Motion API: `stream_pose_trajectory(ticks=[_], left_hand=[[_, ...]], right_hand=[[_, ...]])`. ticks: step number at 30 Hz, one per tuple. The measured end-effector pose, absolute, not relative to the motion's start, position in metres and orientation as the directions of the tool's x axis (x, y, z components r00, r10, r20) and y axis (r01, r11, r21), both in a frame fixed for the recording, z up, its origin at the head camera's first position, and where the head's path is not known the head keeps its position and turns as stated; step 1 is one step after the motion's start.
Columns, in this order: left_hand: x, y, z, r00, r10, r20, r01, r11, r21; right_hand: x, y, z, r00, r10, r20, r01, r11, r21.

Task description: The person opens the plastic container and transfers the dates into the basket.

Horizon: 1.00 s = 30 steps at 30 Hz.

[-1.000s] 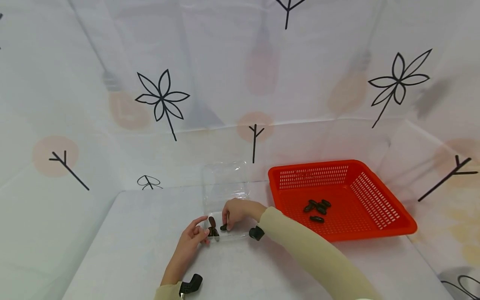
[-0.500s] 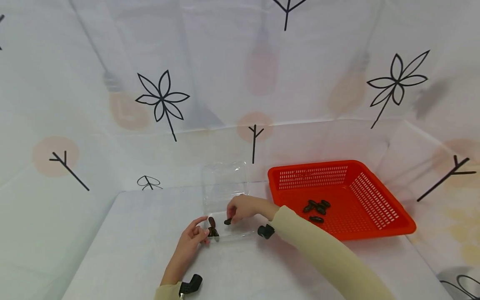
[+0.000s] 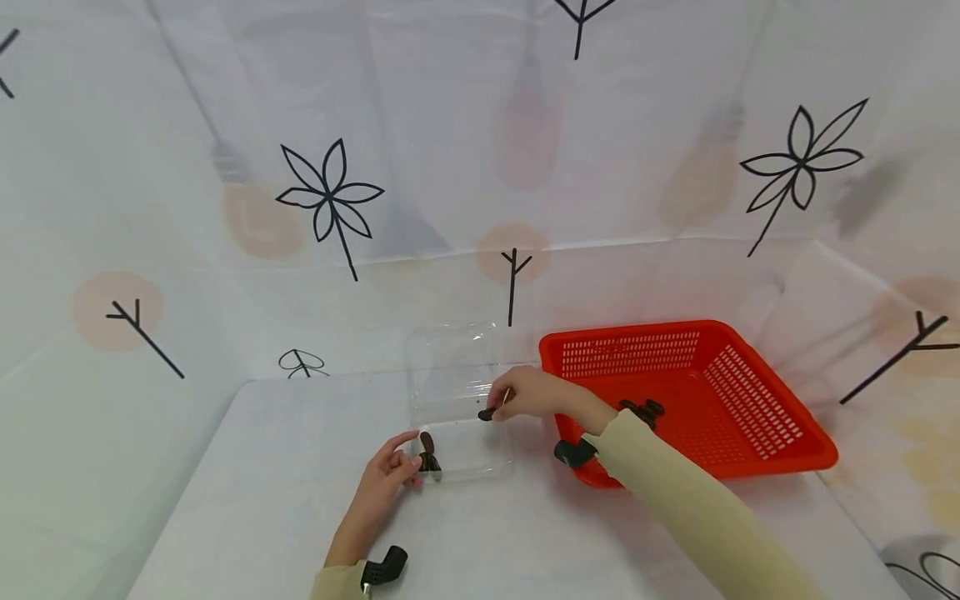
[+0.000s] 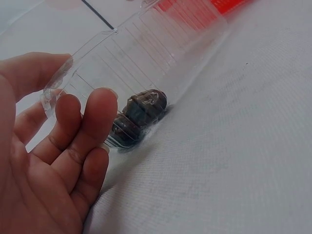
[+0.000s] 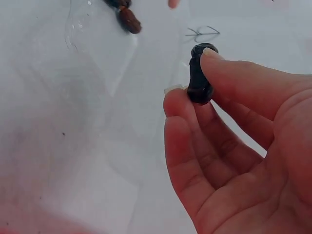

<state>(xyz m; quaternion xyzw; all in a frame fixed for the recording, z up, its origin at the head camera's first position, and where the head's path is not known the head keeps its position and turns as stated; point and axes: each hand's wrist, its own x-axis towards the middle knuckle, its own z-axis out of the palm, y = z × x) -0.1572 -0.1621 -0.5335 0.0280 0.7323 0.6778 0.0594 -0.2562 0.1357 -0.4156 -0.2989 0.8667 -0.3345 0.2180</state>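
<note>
Since the earlier frame, moved the right hand (image 3: 519, 392) back and rightward across the clear box (image 3: 472, 446) to its rear right edge, fingers clamped on a dark piece (image 5: 199, 74) (a glossy one). Kept the left hand (image 3: 384, 477) clamped by its fingers on the box's left end, beside brown pieces (image 3: 427, 442). Hid part of the dark pile (image 3: 647, 410) in the red basket (image 3: 701, 417), right of the box, with the sleeve (image 3: 663, 475).

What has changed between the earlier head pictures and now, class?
The right hand moved right and farther forward, still pinching its dark piece; nothing was visibly let go. The left hand, the clear container, the brown pieces inside it and the red basket stayed put.
</note>
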Motion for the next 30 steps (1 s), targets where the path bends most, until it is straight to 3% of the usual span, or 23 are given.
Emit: stream_pose_trajectory(ticks=[16, 30], left_hand=[[-0.159, -0.161, -0.536, -0.992, 0.121, -0.031, -0.022, 0.074, 0.997], [-0.158, -0.161, -0.534, -0.993, 0.112, -0.04, -0.03, 0.091, 0.995]], right_hand=[[-0.245, 0.222, -0.397, -0.828, -0.556, -0.068, -0.362, 0.624, -0.693], [-0.24, 0.282, -0.415, -0.867, -0.487, -0.107, -0.289, 0.666, -0.688]])
